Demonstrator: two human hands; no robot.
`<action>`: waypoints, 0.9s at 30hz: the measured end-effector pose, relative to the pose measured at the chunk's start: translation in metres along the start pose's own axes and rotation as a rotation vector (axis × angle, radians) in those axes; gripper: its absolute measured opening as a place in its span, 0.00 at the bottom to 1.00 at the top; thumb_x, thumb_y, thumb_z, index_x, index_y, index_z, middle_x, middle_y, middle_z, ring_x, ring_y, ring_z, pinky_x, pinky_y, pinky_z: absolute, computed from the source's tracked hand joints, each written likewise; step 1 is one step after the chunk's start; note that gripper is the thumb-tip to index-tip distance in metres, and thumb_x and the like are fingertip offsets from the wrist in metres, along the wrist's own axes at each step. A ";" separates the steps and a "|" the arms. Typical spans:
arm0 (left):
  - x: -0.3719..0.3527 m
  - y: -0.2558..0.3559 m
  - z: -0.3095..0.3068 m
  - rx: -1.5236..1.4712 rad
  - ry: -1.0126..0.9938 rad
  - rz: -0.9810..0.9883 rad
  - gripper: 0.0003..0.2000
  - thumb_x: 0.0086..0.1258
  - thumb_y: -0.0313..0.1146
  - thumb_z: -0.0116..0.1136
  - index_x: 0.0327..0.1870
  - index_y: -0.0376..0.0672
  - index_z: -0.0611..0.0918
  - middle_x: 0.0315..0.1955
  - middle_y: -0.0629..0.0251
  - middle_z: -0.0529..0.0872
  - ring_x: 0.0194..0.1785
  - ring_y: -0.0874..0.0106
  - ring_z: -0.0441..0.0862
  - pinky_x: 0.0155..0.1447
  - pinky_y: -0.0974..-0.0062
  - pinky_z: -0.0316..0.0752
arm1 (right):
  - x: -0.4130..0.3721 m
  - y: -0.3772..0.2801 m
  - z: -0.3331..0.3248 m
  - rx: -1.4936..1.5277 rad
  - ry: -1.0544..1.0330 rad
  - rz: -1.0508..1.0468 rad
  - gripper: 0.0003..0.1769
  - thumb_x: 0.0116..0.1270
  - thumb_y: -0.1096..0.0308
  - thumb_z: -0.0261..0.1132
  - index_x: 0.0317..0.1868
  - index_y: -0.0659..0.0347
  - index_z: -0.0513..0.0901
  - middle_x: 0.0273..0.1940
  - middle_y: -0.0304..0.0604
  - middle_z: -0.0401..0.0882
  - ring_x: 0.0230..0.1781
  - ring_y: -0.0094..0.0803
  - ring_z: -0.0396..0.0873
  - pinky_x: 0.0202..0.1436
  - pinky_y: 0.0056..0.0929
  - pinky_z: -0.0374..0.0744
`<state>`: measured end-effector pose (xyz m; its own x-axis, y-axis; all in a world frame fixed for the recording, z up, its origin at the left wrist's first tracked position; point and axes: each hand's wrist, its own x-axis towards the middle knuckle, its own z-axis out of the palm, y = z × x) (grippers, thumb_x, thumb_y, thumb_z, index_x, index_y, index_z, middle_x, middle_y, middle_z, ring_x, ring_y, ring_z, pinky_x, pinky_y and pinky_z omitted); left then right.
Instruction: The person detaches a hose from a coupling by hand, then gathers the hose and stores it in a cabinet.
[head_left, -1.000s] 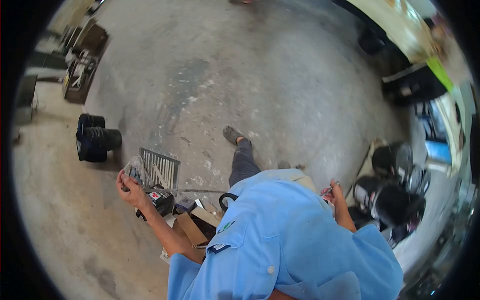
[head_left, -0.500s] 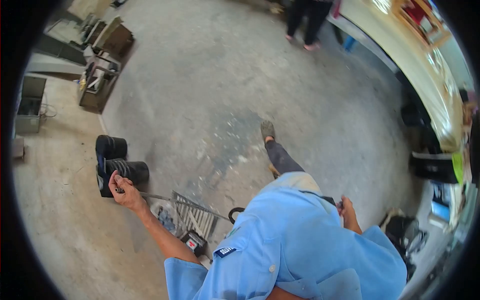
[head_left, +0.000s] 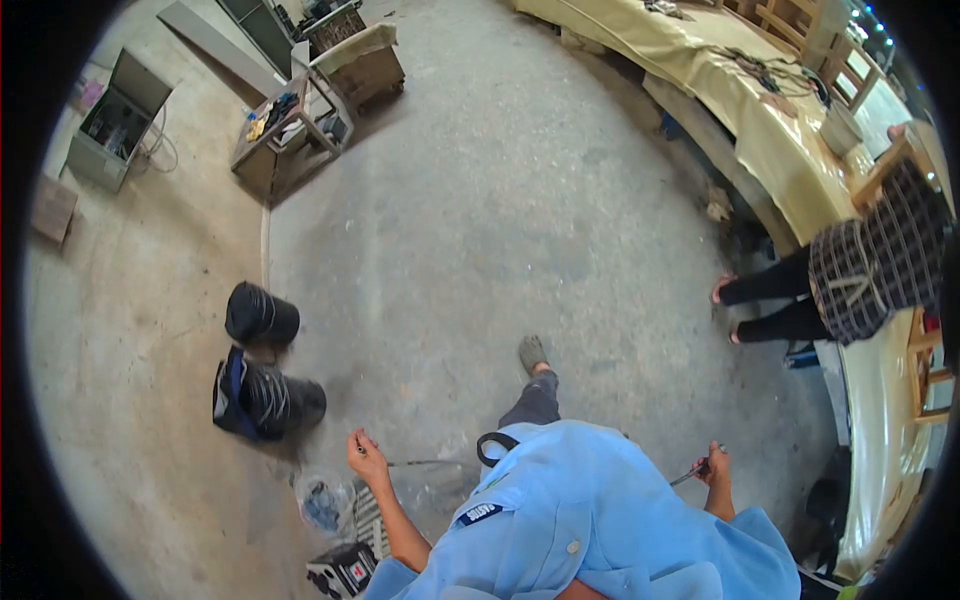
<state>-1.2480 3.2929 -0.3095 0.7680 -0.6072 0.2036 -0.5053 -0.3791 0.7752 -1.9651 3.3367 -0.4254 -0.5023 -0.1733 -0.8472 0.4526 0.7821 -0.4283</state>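
My left hand, out to the left of my blue shirt, is closed around one end of a long thin metal rod. The rod's dark tip pokes out by my thumb, and its length runs right towards my shirt. On the other side my right hand grips a slim dark tool with a thin shaft that slants down towards my waist. Its kind cannot be made out. A dark ring-shaped loop shows at the shirt's edge. Below my left hand lies a slatted grey rack.
Two black buckets stand on the floor at left. Near them are a clear plastic bag and a dark box with a red cross. A wooden cart stands farther off. At right, a person stands by a yellow-covered table.
My view has swung right and moved forward over the floor. My left hand has drawn in closer to my body. The other person now shows at the right, and the tool in my right hand shows more plainly.
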 end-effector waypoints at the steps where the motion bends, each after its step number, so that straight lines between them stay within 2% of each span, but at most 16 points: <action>1: 0.032 0.005 0.024 -0.018 -0.016 -0.074 0.11 0.71 0.33 0.49 0.40 0.35 0.79 0.21 0.68 0.75 0.21 0.79 0.72 0.25 0.80 0.67 | 0.001 -0.018 0.026 0.028 -0.004 0.031 0.17 0.68 0.50 0.56 0.38 0.54 0.67 0.18 0.43 0.71 0.16 0.39 0.74 0.18 0.40 0.75; 2: 0.069 0.022 0.053 -0.031 -0.017 -0.068 0.11 0.71 0.33 0.49 0.40 0.35 0.79 0.21 0.68 0.75 0.21 0.79 0.72 0.25 0.80 0.67 | 0.003 -0.031 0.053 0.039 -0.004 0.021 0.17 0.68 0.50 0.56 0.38 0.54 0.67 0.18 0.43 0.71 0.16 0.39 0.74 0.18 0.40 0.75; 4: 0.136 0.066 0.117 -0.186 -0.068 -0.115 0.10 0.71 0.33 0.48 0.39 0.35 0.79 0.20 0.67 0.76 0.20 0.79 0.73 0.22 0.79 0.68 | 0.016 -0.065 0.100 -0.148 -0.068 -0.116 0.16 0.66 0.62 0.59 0.45 0.62 0.63 0.17 0.47 0.71 0.13 0.41 0.74 0.13 0.44 0.73; 5: 0.164 0.094 0.143 -0.190 -0.072 -0.115 0.10 0.71 0.33 0.48 0.39 0.35 0.79 0.20 0.67 0.76 0.20 0.79 0.73 0.22 0.79 0.68 | 0.005 -0.084 0.121 -0.228 -0.122 -0.149 0.15 0.65 0.65 0.59 0.44 0.64 0.63 0.17 0.49 0.71 0.12 0.41 0.74 0.11 0.43 0.72; 6: 0.194 0.125 0.171 -0.123 -0.186 -0.068 0.10 0.71 0.34 0.49 0.39 0.36 0.79 0.18 0.67 0.77 0.20 0.79 0.74 0.22 0.79 0.69 | -0.013 -0.101 0.146 -0.301 -0.185 -0.178 0.14 0.64 0.68 0.59 0.42 0.65 0.63 0.17 0.51 0.72 0.11 0.41 0.74 0.10 0.42 0.72; 7: 0.228 0.150 0.200 -0.053 -0.294 -0.009 0.10 0.71 0.34 0.49 0.38 0.36 0.79 0.17 0.67 0.77 0.20 0.79 0.75 0.22 0.79 0.69 | -0.023 -0.120 0.171 -0.454 -0.188 -0.249 0.12 0.64 0.68 0.59 0.40 0.64 0.65 0.17 0.51 0.72 0.12 0.41 0.75 0.10 0.42 0.72; 9: 0.291 0.184 0.258 -0.008 -0.339 0.010 0.10 0.70 0.34 0.49 0.38 0.36 0.79 0.15 0.67 0.77 0.20 0.79 0.76 0.21 0.79 0.69 | -0.033 -0.151 0.226 -0.595 -0.171 -0.259 0.10 0.62 0.69 0.58 0.37 0.65 0.66 0.17 0.51 0.72 0.12 0.41 0.75 0.11 0.42 0.73; 11: 0.352 0.203 0.309 0.030 -0.381 0.010 0.10 0.70 0.34 0.50 0.38 0.36 0.79 0.14 0.67 0.77 0.20 0.79 0.77 0.21 0.79 0.69 | 0.098 -0.088 0.242 -0.511 -0.175 -0.282 0.09 0.58 0.71 0.58 0.33 0.68 0.69 0.16 0.52 0.72 0.13 0.41 0.76 0.15 0.42 0.74; 13: 0.408 0.219 0.363 -0.011 -0.323 -0.081 0.11 0.70 0.35 0.50 0.37 0.36 0.80 0.12 0.66 0.77 0.19 0.76 0.77 0.23 0.76 0.70 | 0.086 -0.177 0.320 -0.705 -0.018 -0.397 0.13 0.58 0.71 0.59 0.39 0.72 0.69 0.19 0.55 0.75 0.15 0.42 0.76 0.16 0.42 0.75; 16: 0.475 0.200 0.437 0.100 -0.276 -0.056 0.12 0.69 0.36 0.50 0.34 0.37 0.80 0.13 0.62 0.79 0.19 0.71 0.78 0.27 0.71 0.72 | 0.169 -0.302 0.409 -0.613 0.082 -0.543 0.15 0.60 0.69 0.58 0.43 0.71 0.68 0.20 0.53 0.74 0.14 0.40 0.76 0.16 0.41 0.75; 19: 0.503 0.186 0.487 0.294 -0.330 0.010 0.12 0.66 0.37 0.52 0.30 0.38 0.81 0.17 0.56 0.81 0.24 0.58 0.80 0.33 0.62 0.74 | 0.206 -0.378 0.488 -0.525 0.178 -0.635 0.17 0.63 0.68 0.58 0.46 0.70 0.66 0.22 0.51 0.74 0.14 0.39 0.75 0.15 0.40 0.74; 20: 0.500 0.181 0.505 0.366 -0.368 -0.012 0.11 0.64 0.36 0.52 0.29 0.39 0.81 0.19 0.54 0.82 0.26 0.55 0.81 0.34 0.60 0.74 | 0.163 -0.462 0.531 -0.482 0.099 -0.532 0.15 0.65 0.66 0.55 0.45 0.67 0.67 0.20 0.47 0.71 0.12 0.36 0.72 0.14 0.38 0.73; 21: 0.496 0.181 0.521 0.477 -0.407 -0.006 0.10 0.63 0.36 0.53 0.29 0.39 0.81 0.21 0.52 0.82 0.27 0.53 0.81 0.35 0.59 0.74 | 0.069 -0.573 0.588 -0.443 0.030 -0.425 0.13 0.67 0.64 0.53 0.44 0.64 0.68 0.18 0.44 0.68 0.11 0.33 0.69 0.12 0.37 0.71; 23: 0.502 0.174 0.556 0.575 -0.482 -0.041 0.10 0.61 0.36 0.54 0.28 0.40 0.82 0.23 0.50 0.82 0.30 0.50 0.81 0.37 0.57 0.74 | 0.091 -0.677 0.653 -0.497 -0.059 -0.649 0.13 0.67 0.63 0.54 0.42 0.66 0.69 0.18 0.42 0.69 0.11 0.32 0.71 0.13 0.33 0.72; 26: 0.560 0.177 0.627 0.493 -0.530 -0.127 0.10 0.60 0.36 0.55 0.28 0.40 0.82 0.25 0.48 0.82 0.31 0.49 0.81 0.37 0.56 0.75 | 0.080 -0.818 0.763 -0.425 0.003 -0.689 0.13 0.67 0.62 0.54 0.39 0.66 0.71 0.18 0.41 0.69 0.11 0.31 0.70 0.12 0.32 0.70; 27: 0.590 0.179 0.654 0.430 -0.539 -0.161 0.10 0.59 0.37 0.56 0.27 0.40 0.82 0.25 0.48 0.82 0.32 0.49 0.81 0.37 0.56 0.75 | 0.077 -0.857 0.797 -0.317 0.005 -0.649 0.14 0.68 0.59 0.53 0.36 0.64 0.70 0.16 0.40 0.67 0.10 0.30 0.68 0.10 0.31 0.68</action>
<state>-1.1424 2.4099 -0.4412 0.6006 -0.7392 -0.3048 -0.5975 -0.6682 0.4432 -1.8044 2.1763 -0.3742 -0.6013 -0.6596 -0.4510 -0.1730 0.6585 -0.7324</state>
